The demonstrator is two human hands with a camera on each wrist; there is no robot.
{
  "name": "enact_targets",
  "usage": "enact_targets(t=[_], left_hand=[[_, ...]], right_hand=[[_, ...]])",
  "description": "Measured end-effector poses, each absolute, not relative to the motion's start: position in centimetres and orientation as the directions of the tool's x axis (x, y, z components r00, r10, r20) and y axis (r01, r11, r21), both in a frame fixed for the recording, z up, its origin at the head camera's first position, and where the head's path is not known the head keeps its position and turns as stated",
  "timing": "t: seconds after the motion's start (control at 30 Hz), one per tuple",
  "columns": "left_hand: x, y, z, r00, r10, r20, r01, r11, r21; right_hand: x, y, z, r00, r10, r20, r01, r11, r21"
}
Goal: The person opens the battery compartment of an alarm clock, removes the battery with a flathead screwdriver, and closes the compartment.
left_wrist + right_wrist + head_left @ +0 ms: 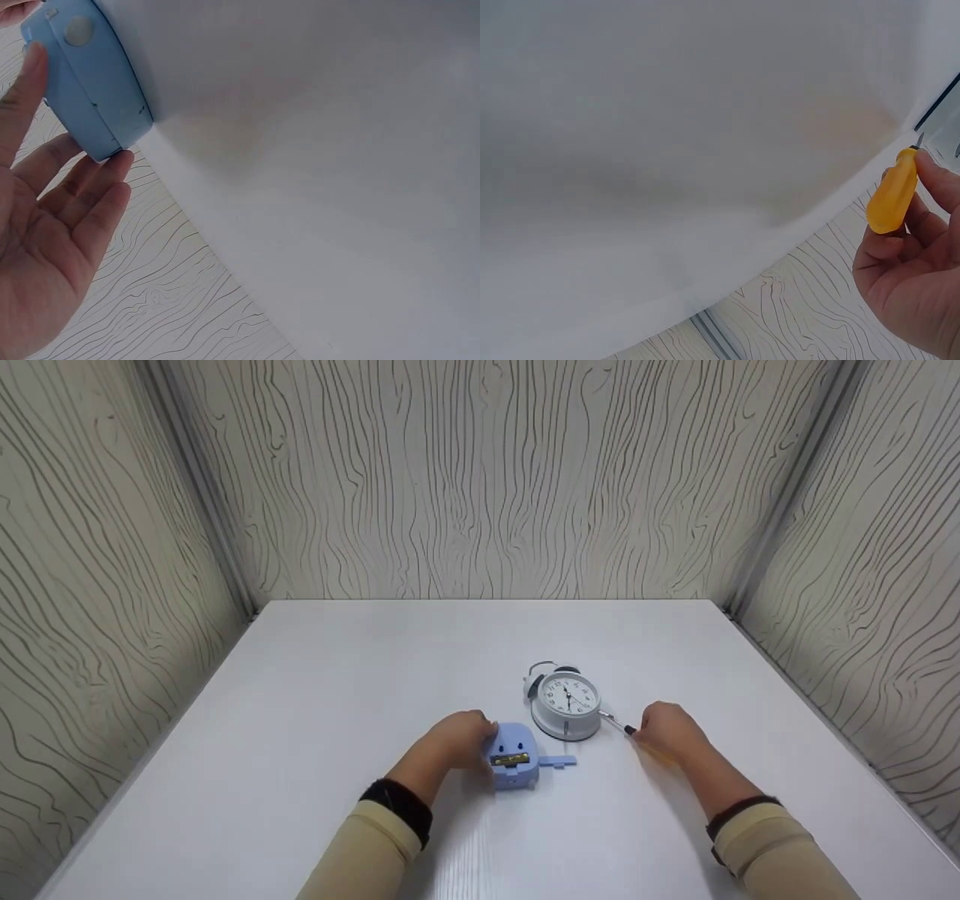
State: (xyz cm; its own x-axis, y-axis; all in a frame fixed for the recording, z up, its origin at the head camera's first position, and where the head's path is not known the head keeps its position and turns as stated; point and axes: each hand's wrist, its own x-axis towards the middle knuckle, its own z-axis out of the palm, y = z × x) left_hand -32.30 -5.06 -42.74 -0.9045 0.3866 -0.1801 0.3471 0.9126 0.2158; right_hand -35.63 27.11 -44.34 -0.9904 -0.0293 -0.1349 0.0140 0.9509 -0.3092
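Note:
My left hand (460, 737) grips the left side of a small light-blue battery-powered device (516, 777), which stands on the table. A battery (510, 760) shows in the open compartment facing up. In the left wrist view, thumb and fingers hold the device (94, 82) at its edges. Right beside it lies a narrow blue battery cover (558, 761). My right hand (670, 730) pinches a screwdriver (616, 723), its shaft pointing left towards the alarm clock. Its yellow handle (893, 196) shows in the right wrist view.
A white twin-bell alarm clock (568, 709) lies face up between the hands, just behind the battery cover. The white table (337, 675) meets wood-patterned panels (480, 480) at the back and on both sides.

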Motion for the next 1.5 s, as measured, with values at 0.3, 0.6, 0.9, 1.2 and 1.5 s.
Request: enact_targets(t=[0.3, 0.6, 0.9, 1.2, 1.5], left_hand=[[-32.5, -5.0, -42.9, -0.904, 0.385, -0.187, 0.345, 0.914, 0.211], [-32.6, -5.0, -42.9, -0.904, 0.379, -0.196, 0.338, 0.916, 0.216], [-32.5, -5.0, -42.8, -0.905, 0.383, -0.188, 0.343, 0.915, 0.213], [-32.6, -4.9, -42.9, -0.907, 0.372, -0.195, 0.331, 0.919, 0.215], [-32.6, -4.9, -42.9, -0.909, 0.361, -0.209, 0.317, 0.923, 0.216]], right_hand=[[-35.7, 26.9, -44.7, -0.976, 0.026, -0.216, 0.091, 0.951, -0.296], [-35.6, 26.9, -44.5, -0.973, 0.041, -0.227, 0.111, 0.946, -0.305], [-35.4, 27.0, -44.5, -0.968, 0.062, -0.242, 0.136, 0.944, -0.302], [-35.4, 26.9, -43.9, -0.963, 0.073, -0.259, 0.152, 0.942, -0.299], [-36.1, 26.7, -42.7, -0.965, 0.042, -0.259, 0.122, 0.946, -0.302]])
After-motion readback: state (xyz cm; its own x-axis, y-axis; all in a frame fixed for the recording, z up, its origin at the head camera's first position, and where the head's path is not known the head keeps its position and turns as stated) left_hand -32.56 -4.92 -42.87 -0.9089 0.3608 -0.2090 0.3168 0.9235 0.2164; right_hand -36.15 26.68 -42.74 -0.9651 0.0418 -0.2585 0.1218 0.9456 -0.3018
